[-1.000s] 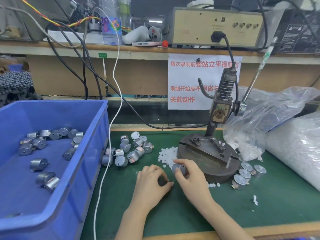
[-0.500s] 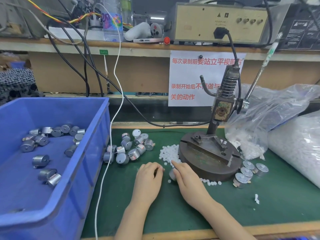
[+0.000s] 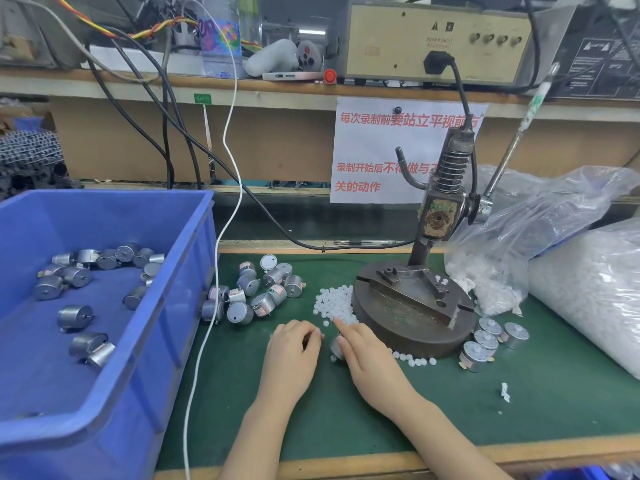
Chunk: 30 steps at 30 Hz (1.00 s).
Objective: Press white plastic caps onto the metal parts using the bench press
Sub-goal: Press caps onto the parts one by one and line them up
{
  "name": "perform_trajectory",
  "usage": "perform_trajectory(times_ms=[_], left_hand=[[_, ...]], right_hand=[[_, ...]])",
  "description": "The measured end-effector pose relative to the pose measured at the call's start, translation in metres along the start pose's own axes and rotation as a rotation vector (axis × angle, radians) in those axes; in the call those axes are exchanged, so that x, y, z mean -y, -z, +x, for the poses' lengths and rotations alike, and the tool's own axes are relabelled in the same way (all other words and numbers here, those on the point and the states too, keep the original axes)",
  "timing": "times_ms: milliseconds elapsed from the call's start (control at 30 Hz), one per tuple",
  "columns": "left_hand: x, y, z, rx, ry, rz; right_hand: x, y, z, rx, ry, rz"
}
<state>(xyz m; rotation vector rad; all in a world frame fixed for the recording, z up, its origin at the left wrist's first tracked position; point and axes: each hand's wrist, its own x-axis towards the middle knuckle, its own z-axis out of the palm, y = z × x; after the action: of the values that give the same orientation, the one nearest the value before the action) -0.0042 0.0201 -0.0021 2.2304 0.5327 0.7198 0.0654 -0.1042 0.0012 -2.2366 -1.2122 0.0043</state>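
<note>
The blue bin and a heap of uncapped metal parts lie at the left of the desk. The left hand rests with fingers curled, tips down; whether it pinches a cap I cannot tell. Just beside it, a metal part sits tucked under the right hand, whose forefinger reaches into the white caps against the bench press base. The caps look tiny, light and apt to roll, so are best pinched. The part seems stiff, smooth and weighty, best gripped round its drum.
</note>
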Motion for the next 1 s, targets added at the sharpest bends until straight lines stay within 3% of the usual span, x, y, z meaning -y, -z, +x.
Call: perform_trajectory(times_ms=[433, 567, 700, 800, 1000], left_hand=[[0.0, 0.0, 0.0, -0.005, -0.008, 0.022], [-0.001, 0.0, -0.002, -0.008, -0.063, 0.009], [0.0, -0.001, -0.009, 0.118, -0.147, 0.054], [0.002, -0.001, -0.009, 0.168, -0.164, 0.137], [0.002, -0.001, -0.006, 0.102, -0.146, 0.104]], right_hand=[[0.006, -0.009, 0.003, 0.038, 0.019, -0.174], [0.005, -0.004, 0.001, -0.039, -0.04, 0.1], [0.001, 0.002, 0.002, -0.199, -0.194, 0.315], [0.002, 0.001, 0.001, -0.201, -0.195, 0.306], [0.001, -0.001, 0.001, -0.208, -0.21, 0.355]])
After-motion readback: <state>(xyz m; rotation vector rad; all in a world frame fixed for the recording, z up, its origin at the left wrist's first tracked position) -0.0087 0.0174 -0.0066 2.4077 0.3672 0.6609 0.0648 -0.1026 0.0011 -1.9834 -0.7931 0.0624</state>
